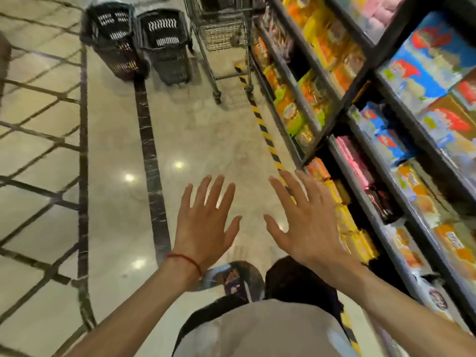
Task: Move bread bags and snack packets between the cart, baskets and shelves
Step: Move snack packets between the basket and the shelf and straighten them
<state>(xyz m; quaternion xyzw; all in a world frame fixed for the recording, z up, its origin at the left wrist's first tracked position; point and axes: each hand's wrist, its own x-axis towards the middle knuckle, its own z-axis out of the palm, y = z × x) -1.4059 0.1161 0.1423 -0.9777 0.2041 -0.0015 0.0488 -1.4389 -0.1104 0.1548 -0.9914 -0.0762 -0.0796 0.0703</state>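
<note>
I am holding my left hand [203, 222] and right hand [306, 222] out with nothing in them, fingers spread wide apart. The yellow snack packets [345, 220] are sitting just right of my right fingers, in a row running away from me along the shelves [389, 243]. My left hand is farther off. The baskets [164, 45] and cart [221, 29] are standing far ahead of my fingertips.

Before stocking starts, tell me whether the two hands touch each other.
Apart. The head view shows the left hand and right hand spread open, with bare floor visible between their thumbs.
</note>
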